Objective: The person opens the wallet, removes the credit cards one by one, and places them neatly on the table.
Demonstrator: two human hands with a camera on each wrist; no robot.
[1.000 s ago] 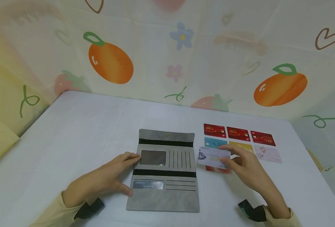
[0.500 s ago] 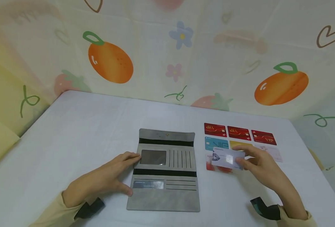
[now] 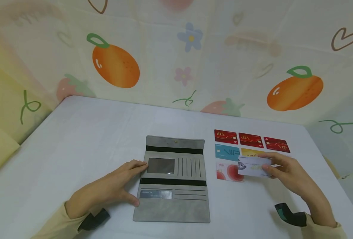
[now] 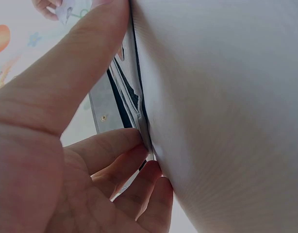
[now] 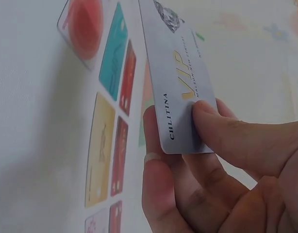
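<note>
Three red VIP cards [image 3: 250, 140], plus one teal [image 3: 226, 152], one yellow [image 3: 251, 152] and one pink-spotted [image 3: 229, 171], lay right of the open grey wallet [image 3: 173, 179]. My right hand [image 3: 287, 171] pinched one silver "CHLITINA VIP" card [image 3: 252, 166] above them. My left hand [image 3: 110, 189] rested with relaxed fingers at the wallet's left edge.

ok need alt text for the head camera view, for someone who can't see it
A person's right hand pinches a pale silver card just above a grid of cards laid out on a white table. Their left hand rests on the left edge of an open grey wallet, in front of a fruit-print backdrop.
</note>
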